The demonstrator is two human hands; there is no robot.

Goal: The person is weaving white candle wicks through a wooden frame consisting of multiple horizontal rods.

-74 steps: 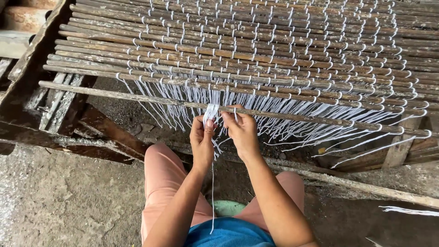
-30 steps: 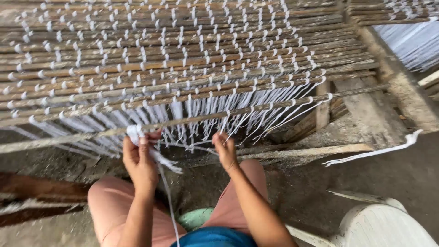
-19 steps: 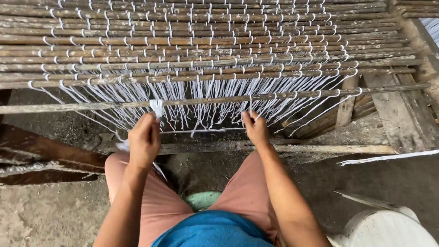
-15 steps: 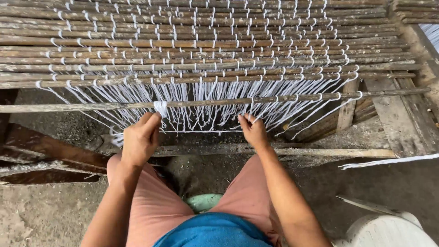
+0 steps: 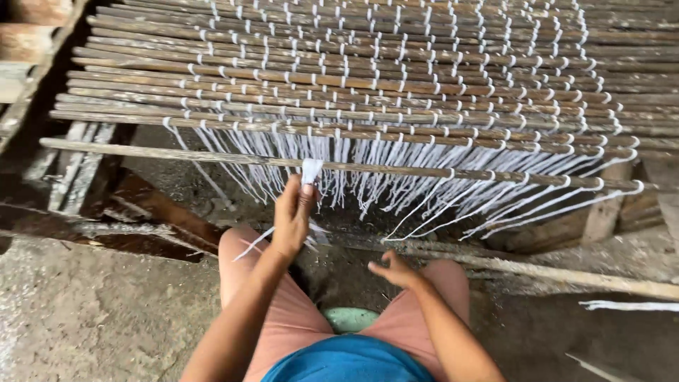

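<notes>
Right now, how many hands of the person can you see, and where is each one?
2. The left hand is raised to the nearest stick, pinching a white string bundle. The right hand is lower, above the knee, open and holding nothing.

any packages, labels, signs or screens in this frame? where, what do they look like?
None in view. Only a mat of brown wooden sticks tied with white strings, the left hand pinching a white string bundle, and the right hand open below.
</notes>
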